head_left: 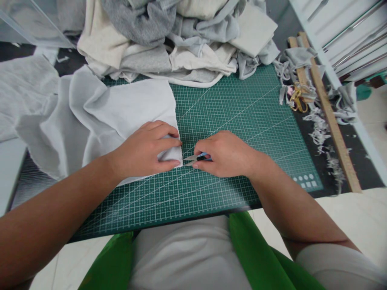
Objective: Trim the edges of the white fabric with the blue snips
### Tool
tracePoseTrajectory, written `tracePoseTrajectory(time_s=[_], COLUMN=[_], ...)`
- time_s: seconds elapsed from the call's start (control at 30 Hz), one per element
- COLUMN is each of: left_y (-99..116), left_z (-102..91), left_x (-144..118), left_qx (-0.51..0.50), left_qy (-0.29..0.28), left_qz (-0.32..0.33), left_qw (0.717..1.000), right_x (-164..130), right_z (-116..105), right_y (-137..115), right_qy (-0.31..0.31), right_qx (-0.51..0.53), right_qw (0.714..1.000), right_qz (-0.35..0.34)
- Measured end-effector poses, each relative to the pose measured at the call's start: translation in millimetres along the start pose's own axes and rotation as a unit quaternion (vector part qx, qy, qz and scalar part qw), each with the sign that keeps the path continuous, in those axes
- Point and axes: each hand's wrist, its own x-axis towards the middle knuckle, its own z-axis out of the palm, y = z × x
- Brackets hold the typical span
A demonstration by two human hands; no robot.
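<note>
While your left hand (151, 151) lies flat with fingers spread on the pale grey fabric piece (121, 117), your right hand (225, 154) is curled tight around a small pair of thread snips (196, 158), holding them low against the green cutting mat (242, 121). The fabric piece sits on the left half of the mat, bunched toward the far left and smoothed flat under your palm, with its right edge running roughly away from you, from just under your fingertips up toward the pile of grey and cream cloth (181, 36) at the back. The snips' blades point left, straight at that edge's near corner, with their tips just beside it and close to your left fingertips; their long axis crosses the edge almost squarely. So the edge lies directly left of the cutting hand, and the holding hand is the nearer of the two to the cloth. Off to the right, well apart, a wooden ruler (329, 117) lies among fabric scraps (320, 129) and gold-handled scissors (298, 98).
</note>
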Motion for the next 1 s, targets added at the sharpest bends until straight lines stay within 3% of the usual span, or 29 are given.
tracePoseTrajectory(time_s=[1.0], left_y=[-0.5], left_z=[1.7], left_x=[-0.2], left_qx=[0.007], left_qy=[0.006], left_qz=[0.007], left_qw=[1.000], right_x=[1.4], right_z=[-0.4], right_y=[-0.7], right_qy=[0.010], right_qx=[-0.027], right_qw=[1.000], right_qz=[0.010])
